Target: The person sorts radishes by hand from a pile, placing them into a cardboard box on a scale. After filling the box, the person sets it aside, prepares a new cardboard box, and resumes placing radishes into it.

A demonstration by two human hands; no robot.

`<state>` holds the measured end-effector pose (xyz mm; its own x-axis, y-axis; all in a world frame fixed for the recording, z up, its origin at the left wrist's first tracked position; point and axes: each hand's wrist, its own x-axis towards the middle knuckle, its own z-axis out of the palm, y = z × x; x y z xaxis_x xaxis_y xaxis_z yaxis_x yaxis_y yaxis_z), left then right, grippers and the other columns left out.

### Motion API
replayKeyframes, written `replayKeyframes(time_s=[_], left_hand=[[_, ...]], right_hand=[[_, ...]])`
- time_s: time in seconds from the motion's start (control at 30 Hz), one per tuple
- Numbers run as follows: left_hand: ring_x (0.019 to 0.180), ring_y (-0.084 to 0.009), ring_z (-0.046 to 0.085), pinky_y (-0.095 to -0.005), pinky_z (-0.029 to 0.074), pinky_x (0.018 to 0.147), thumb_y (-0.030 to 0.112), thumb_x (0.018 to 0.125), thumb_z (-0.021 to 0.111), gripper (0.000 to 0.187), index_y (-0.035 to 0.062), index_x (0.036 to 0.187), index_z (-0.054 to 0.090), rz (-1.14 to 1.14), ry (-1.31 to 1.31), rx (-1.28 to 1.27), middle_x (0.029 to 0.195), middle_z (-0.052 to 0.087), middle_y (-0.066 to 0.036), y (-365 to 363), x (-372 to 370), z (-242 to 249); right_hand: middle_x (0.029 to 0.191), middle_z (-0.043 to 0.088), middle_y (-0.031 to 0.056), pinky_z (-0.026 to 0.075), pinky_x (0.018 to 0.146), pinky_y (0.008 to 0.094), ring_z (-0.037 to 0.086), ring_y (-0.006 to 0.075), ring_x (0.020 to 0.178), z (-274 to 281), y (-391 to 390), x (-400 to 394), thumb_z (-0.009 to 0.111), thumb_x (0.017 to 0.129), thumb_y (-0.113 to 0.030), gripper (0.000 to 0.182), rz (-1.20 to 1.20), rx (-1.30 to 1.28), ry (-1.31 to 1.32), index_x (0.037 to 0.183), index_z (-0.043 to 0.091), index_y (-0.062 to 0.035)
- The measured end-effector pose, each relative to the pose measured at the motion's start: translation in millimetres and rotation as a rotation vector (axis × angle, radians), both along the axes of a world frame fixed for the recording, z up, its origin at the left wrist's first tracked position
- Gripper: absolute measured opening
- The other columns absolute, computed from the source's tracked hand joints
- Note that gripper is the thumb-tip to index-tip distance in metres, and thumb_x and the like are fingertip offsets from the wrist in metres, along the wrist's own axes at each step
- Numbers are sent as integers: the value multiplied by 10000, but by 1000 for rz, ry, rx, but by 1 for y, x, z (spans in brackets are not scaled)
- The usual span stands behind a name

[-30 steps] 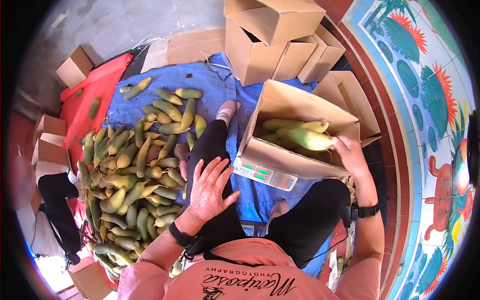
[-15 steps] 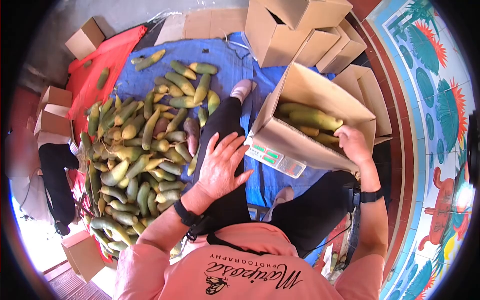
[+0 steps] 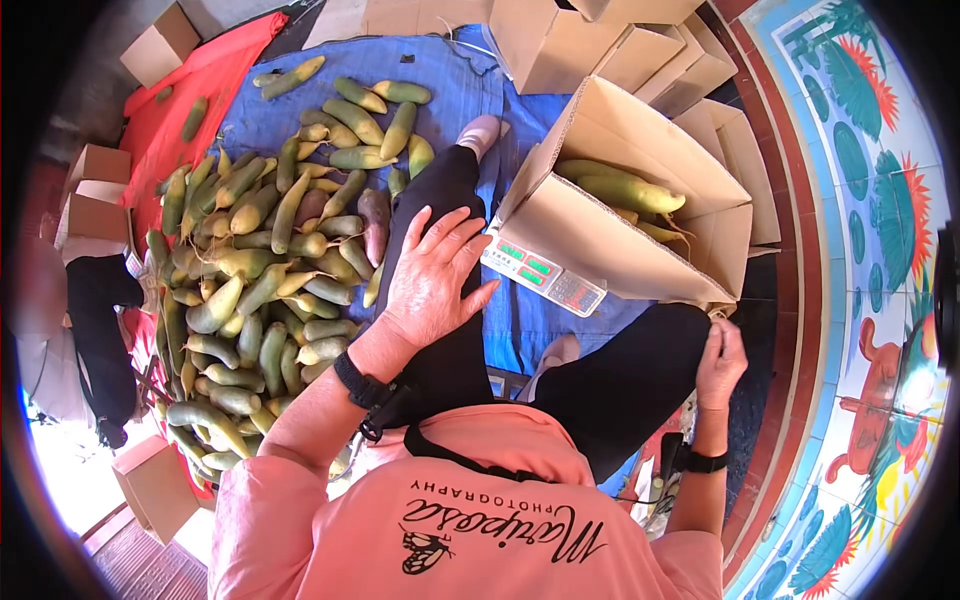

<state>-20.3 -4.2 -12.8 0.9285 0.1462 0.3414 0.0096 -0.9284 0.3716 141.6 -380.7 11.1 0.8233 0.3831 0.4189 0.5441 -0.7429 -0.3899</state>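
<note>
My left hand [image 3: 435, 275] lies over my left knee with its fingers spread, holding nothing. My right hand [image 3: 720, 365] is beside the near right corner of an open cardboard box [image 3: 625, 255], its fingers curled together. A small pale bit shows at the fingertips; what it is I cannot make out. Inside the box lie several green radishes [image 3: 635, 192], with thin roots pointing to its near side. Under the box's left edge, a digital scale [image 3: 545, 277] shows green-lit numbers. Left of my leg spreads a large heap of green radishes [image 3: 245, 265], including a purplish one [image 3: 374, 225].
Blue tarp [image 3: 450, 85] covers the floor, with a red sheet [image 3: 165, 150] at the left. More cardboard boxes [image 3: 545, 45] stand behind the open box. Another person's dark-clothed leg [image 3: 100, 340] is at far left. A tiled mural wall [image 3: 870, 250] runs along the right.
My right hand has let go of a radish in the box and drawn back toward me, outside the near right corner. My left hand stays over the knee. The view has shifted slightly.
</note>
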Motion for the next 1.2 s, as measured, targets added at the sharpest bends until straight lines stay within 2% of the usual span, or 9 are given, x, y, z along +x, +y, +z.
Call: replayKeyframes(time_s=[0.1,0.23,1.2], left_hand=[[1275,-261,429,-493,213,1117,320,763,691,472,65,1147,589,3,-12,1,1254,553,-80,-1,0,1],[1270,-258,434,-488,217,1117,287,756,701,452,65,1135,592,5,-23,3,1251,558,-77,-4,-1,0],[1254,-252,451,-489,236,1109,284,755,707,413,67,1095,620,6,-62,-28,1229,572,-76,-7,0,-1]], right_hand=[[864,665,137,513,729,362,645,303,777,-17,1,-11,590,878,-39,70,21,-122,-102,933,630,-21],[855,664,131,511,717,361,641,305,764,-22,5,-10,590,874,-37,48,11,-29,-104,890,632,-19],[841,658,136,503,706,382,635,312,759,-30,5,-6,607,865,-53,59,-10,-77,-153,902,644,-28]])
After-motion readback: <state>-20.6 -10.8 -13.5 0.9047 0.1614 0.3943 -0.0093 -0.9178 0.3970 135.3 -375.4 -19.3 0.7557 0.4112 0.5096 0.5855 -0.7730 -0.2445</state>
